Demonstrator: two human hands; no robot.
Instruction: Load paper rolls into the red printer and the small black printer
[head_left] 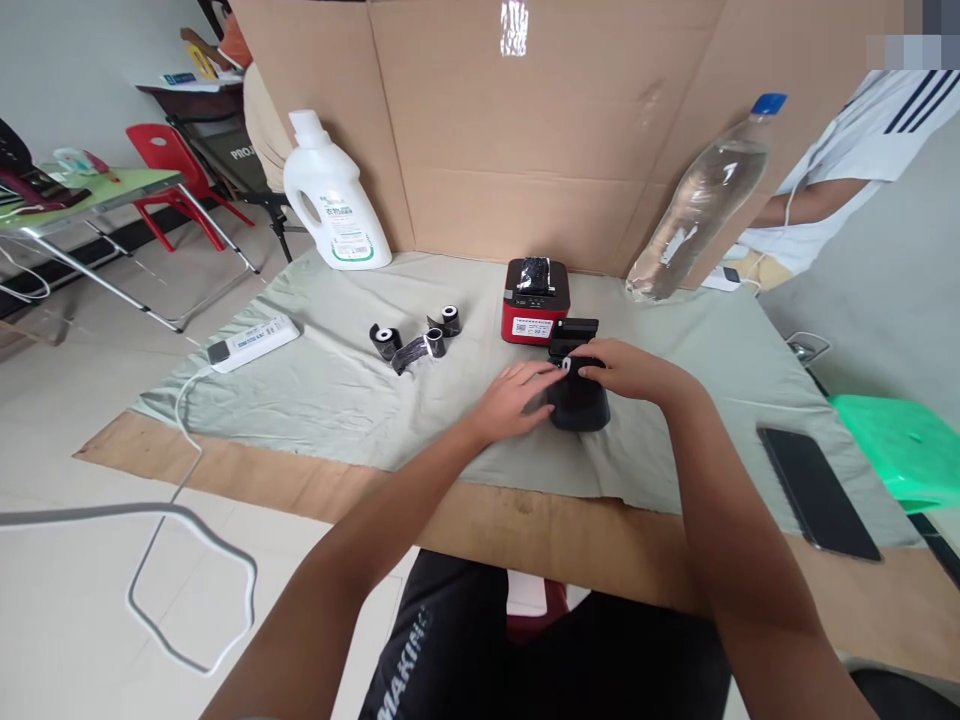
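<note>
A small black printer stands on the cloth in front of me, its lid raised. At its opening sits a black roll with a white core, mostly covered by my fingers. My right hand curls over it from the right, thumb and fingers closed on the roll. From the left, my left hand reaches in with fingers stretched out, the tips touching the roll and the printer's side. Behind stands a red and black printer with shiny black film on top. Several loose black rolls lie to the left.
A white detergent bottle and a tilted clear bottle lean by the cardboard wall. A power strip lies left, a phone right. A green stool and another person's arm are at the right.
</note>
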